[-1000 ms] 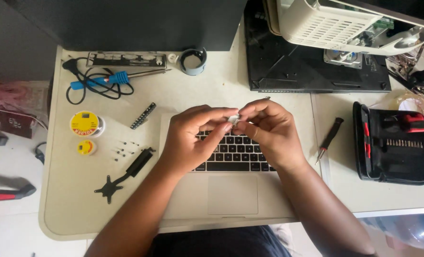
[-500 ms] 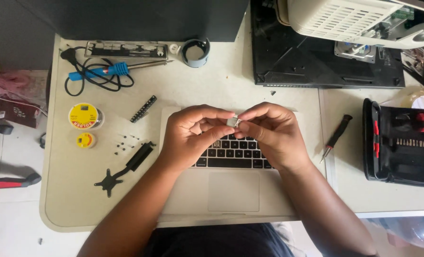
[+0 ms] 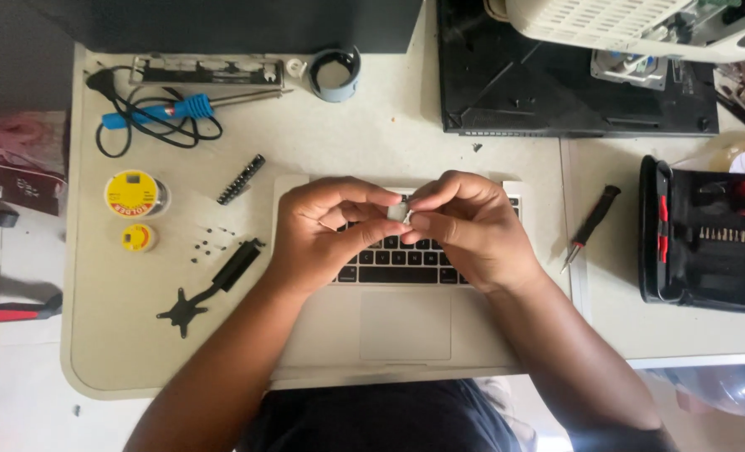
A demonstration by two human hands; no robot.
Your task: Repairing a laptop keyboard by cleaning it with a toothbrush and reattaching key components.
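Over the laptop keyboard, mid-frame, the left hand and right hand both pinch one small silver part.

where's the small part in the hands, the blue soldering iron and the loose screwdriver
small pale part [image 3: 403, 214], head view, on its visible middle between both hands' fingers
blue soldering iron [image 3: 171, 110], head view, on the blue handle
loose screwdriver [image 3: 596, 214], head view, on the black handle

A pale cream counter with rounded corners fills the view in soft daylight, a second light counter butting against its right edge, with pale tiled floor showing to the left below it.
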